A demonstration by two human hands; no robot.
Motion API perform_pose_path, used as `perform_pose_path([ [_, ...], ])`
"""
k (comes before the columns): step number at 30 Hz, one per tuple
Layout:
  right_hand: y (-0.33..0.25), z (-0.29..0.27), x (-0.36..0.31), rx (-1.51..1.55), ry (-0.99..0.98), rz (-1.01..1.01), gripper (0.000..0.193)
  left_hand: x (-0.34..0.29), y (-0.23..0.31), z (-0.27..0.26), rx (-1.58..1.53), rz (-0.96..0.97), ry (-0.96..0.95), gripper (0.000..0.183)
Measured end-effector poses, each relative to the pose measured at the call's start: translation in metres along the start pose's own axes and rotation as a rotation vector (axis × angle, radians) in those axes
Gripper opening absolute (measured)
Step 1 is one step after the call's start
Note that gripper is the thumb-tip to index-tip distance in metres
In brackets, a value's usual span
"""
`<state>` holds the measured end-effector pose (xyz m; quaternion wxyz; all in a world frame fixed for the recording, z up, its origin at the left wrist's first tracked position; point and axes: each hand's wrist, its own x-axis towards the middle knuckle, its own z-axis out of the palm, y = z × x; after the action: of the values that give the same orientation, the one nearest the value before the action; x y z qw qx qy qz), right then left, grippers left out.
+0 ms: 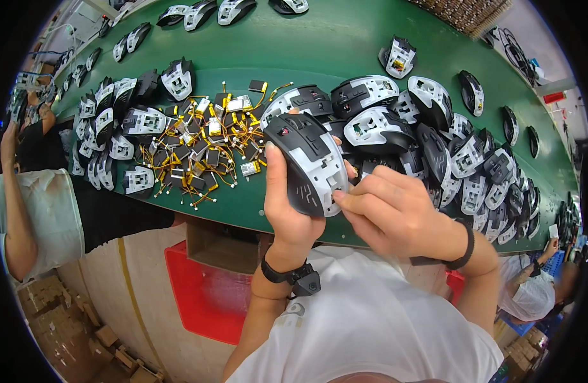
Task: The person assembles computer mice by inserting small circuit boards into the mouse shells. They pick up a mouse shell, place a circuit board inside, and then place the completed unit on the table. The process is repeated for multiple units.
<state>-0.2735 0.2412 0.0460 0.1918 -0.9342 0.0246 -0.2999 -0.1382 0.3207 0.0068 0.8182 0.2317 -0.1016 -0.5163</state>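
My left hand (286,217) holds up a black and white computer mouse (318,167), tilted, with its thumb along the near left side. Small openings show in the mouse's white part. At its lower right edge my right hand (399,210) has thumb and forefinger pressed together; whatever may be between them is too small to make out. Left of the held mouse lies a heap of small battery packs (212,156) with thin wires and yellow tape. Similar mice (378,127) are piled just beyond and to the right of my hands.
More mice (123,145) crowd the left of the green table (307,48), and others stand along its far side. Below the near edge are a cardboard box (220,246) and a red bin (201,306). One person (42,210) is at the left, another (530,284) at the right.
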Motion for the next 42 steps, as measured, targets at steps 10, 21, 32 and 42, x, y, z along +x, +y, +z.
perform_pose_path([
  [10, -0.014, 0.01, -0.021, 0.147, 0.127, 0.213, 0.034, 0.005, -0.008, -0.002, 0.094, 0.142, -0.113, 0.069],
  [21, -0.017, 0.021, -0.028, 1.567, -0.031, 0.98, 0.024, 0.0, -0.008, -0.003, 0.298, 0.249, -0.25, 0.076],
  [32, -0.017, 0.021, -0.033, 1.564, -0.03, 1.056, 0.021, -0.006, -0.009, 0.007, 0.412, 0.266, -0.156, 0.074],
  [42, -0.02, 0.019, -0.031, 1.512, -0.017, 1.0, 0.019, -0.006, -0.002, 0.001, 0.181, 0.18, -0.323, 0.066],
])
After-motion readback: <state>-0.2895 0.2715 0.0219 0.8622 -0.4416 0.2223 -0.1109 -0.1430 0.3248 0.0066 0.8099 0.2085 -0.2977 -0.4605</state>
